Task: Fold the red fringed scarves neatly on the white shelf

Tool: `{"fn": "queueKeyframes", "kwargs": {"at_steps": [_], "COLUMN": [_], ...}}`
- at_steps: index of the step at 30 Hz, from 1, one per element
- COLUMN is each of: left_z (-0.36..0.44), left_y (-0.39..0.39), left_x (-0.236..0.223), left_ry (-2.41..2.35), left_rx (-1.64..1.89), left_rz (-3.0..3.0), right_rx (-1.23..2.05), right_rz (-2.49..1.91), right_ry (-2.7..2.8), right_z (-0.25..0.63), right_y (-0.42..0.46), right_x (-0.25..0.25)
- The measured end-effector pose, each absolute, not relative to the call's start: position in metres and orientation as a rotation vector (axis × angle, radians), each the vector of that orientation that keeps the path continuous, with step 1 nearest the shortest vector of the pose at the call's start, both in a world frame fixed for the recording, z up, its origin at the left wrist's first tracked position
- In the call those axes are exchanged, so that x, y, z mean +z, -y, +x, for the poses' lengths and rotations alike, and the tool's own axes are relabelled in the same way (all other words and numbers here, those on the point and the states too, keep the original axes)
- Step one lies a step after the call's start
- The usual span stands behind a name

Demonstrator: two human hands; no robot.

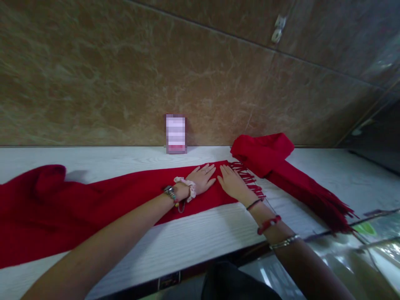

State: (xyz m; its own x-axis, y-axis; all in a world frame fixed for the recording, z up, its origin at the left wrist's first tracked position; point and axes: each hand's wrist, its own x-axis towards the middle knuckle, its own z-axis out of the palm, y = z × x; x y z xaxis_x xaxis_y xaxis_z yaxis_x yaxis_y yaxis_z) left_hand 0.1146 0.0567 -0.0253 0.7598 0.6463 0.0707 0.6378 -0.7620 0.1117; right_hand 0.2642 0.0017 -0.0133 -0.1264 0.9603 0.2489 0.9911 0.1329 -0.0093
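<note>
Pressing lightly from above, the left hand (203,178) and the right hand (233,183) lay palm down, side by side, near one end of a long red scarf (118,191). From where I stood, each grip was spread wide and flat, fingers stretched out over the weave, with nothing pinched in it. The scarf ran along the white counter (193,243), smooth under the palms but rumpled further to the left, where it rose in a soft hump and passed out of sight. Its fringe (256,187) spilled out just beyond the right hand, partly hidden by the wrist. Close by on that side sat what looked like a second red scarf (259,156), doubled over in a loose loop, its tasselled tail trailing to the counter's front edge. A small pale upright object (176,133), too blurred to make out, stood by the marbled wall (93,83). I judged the cloth light and limp, not fragile, quick to crease and apt to slide over the smooth surface unless weighed down. The surest hold seemed to be the two corners just inside the fringe; the loose strands themselves looked likely to snag or tangle.
</note>
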Motion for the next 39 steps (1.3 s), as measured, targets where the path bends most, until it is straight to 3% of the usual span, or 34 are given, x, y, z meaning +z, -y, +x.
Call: {"fn": "queueKeyframes", "kwargs": {"at_steps": [13, 23, 39], "left_z": [0.089, 0.084, -0.058], "left_y": [-0.049, -0.043, -0.035], "left_x": [-0.017, -0.013, 0.005], "left_ry": [-1.144, -1.209, -1.136], "left_rx": [0.091, 0.075, -0.043], "left_rz": [2.816, 2.767, 2.891], "right_rx": [-0.456, -0.172, -0.224], "right_rz": [-2.003, -1.976, -1.82], "right_ry": [2.165, 2.298, 2.275], "right_z": [0.255, 0.253, 0.24], "right_y": [-0.003, -0.015, -0.025], "right_x": [-0.011, -0.022, -0.009]}}
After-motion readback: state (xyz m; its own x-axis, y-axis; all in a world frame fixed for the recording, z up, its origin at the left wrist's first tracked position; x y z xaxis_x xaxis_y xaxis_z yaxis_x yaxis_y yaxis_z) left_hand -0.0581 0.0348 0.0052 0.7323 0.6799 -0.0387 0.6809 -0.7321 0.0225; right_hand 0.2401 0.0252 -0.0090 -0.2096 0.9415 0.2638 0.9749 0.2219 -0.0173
